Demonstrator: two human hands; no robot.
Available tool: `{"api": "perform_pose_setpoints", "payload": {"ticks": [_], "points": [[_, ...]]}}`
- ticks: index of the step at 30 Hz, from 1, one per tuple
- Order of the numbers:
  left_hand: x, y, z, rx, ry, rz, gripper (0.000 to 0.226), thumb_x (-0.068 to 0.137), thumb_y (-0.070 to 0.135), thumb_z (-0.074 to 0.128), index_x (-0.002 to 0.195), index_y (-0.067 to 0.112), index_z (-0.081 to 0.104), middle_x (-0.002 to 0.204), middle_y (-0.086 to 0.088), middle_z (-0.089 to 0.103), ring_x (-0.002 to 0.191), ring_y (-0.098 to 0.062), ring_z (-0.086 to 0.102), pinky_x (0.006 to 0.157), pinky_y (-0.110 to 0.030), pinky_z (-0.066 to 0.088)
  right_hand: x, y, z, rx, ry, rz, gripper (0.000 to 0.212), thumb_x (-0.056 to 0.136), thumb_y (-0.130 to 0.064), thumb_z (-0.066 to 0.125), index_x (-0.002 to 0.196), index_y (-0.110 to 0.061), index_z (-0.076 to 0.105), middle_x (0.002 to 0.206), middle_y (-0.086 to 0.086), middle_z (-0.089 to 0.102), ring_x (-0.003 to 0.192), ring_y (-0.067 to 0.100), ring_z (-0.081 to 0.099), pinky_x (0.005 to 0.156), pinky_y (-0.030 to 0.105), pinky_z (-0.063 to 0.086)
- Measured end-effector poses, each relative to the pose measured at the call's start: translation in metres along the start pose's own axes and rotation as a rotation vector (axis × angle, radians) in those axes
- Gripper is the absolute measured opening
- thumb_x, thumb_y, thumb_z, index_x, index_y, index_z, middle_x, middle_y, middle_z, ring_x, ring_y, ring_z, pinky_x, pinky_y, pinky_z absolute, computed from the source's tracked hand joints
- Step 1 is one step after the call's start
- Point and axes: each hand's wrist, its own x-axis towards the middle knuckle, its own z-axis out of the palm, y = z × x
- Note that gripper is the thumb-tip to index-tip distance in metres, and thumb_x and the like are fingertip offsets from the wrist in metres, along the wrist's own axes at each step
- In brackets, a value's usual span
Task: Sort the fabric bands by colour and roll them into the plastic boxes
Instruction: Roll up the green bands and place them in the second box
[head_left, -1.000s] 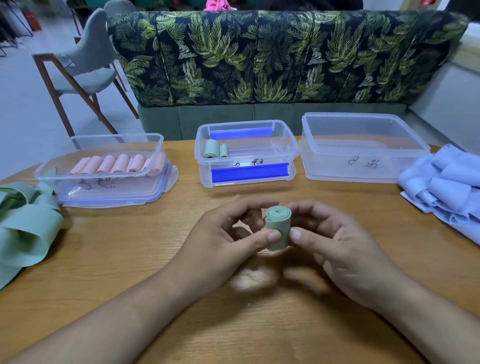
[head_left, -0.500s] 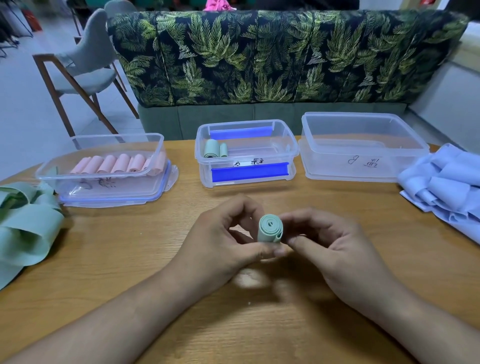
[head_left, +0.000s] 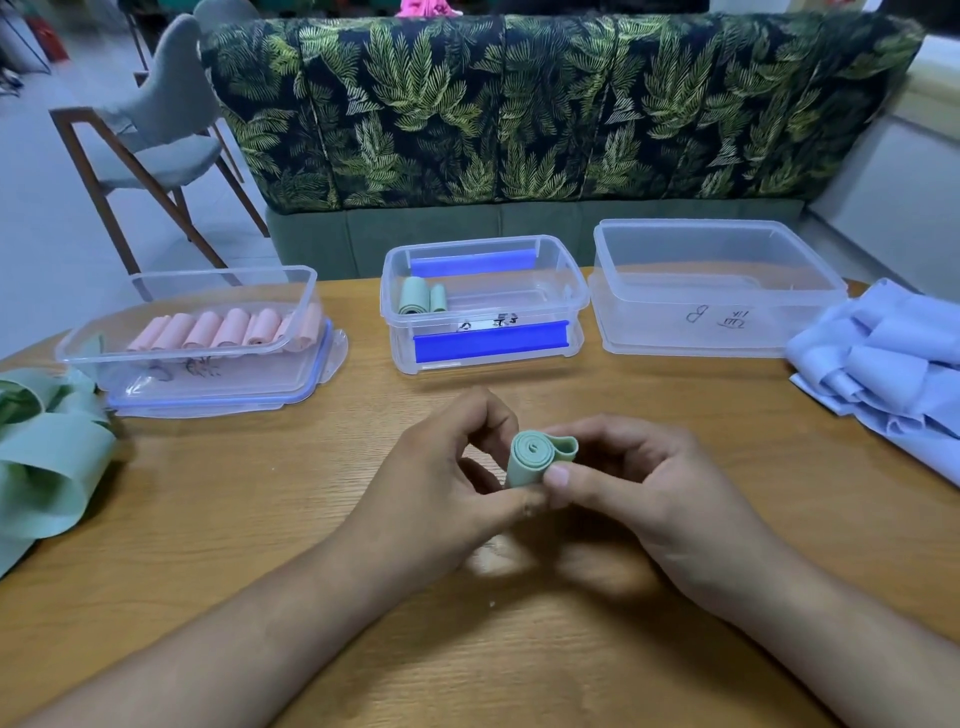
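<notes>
**Loosened at the tail, pinched in both hands**

Against half a second ago, no longer wound tight. On the green roll (head_left: 540, 460), outer end sprung out into a small open loop on the right side. Stood more upright too, spiral end facing up.

Held above the table (head_left: 260, 519) in much the same spot, near the middle box (head_left: 519, 312) and in front of it. Pinched by the left hand (head_left: 441, 483), thumb low on the front and fingers curled behind. Pinched also by the right hand (head_left: 649, 493), thumb pressed on the front, fingers curled behind the loop.

Pale sage green, a flat band in a few turns round a small hollow core. Same colour as the two finished rolls (head_left: 415, 301) at the left end of the middle box and the loose green bands (head_left: 47, 457) heaped at the left table edge.

Elsewhere unchanged: pink rolls (head_left: 223, 327) in the left box (head_left: 208, 374), right box (head_left: 717, 306), pale blue bands (head_left: 883, 364) far right.
</notes>
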Motion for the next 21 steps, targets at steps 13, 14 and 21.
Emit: {"api": "perform_pose_setpoints", "payload": {"ticks": [13,14,21], "points": [[0.011,-0.011,-0.024,0.449,-0.023,0.506,0.063,0.085,0.027,0.092,0.139,0.010,0.064,0.137,0.004,0.067,0.128,-0.012,0.063,0.104,-0.037,0.054,0.019,-0.018,0.014,0.226,0.054,0.255,0.027,0.088,-0.022,0.074,0.107,-0.003,0.080,0.105,0.020,0.077,0.091,0.023,0.074,0.078,0.030,0.063],[0.013,-0.012,-0.027,0.459,-0.014,0.506,0.060,0.085,0.024,0.090,0.138,0.011,0.064,0.134,0.005,0.068,0.124,-0.012,0.065,0.101,-0.036,0.054,0.021,-0.020,0.017,0.214,0.063,0.257,0.026,0.090,-0.021,0.074,0.107,-0.003,0.080,0.104,0.020,0.078,0.090,0.024,0.074,0.079,0.031,0.063],[0.024,-0.011,-0.049,0.487,0.131,0.462,0.049,0.087,0.021,0.086,0.132,0.017,0.066,0.126,0.008,0.069,0.116,-0.009,0.065,0.098,-0.029,0.052,0.052,-0.052,0.041,-0.101,0.049,0.230,0.020,0.086,-0.017,0.084,0.106,-0.021,0.083,0.107,0.009,0.080,0.097,0.018,0.074,0.095,0.037,0.059]]}}
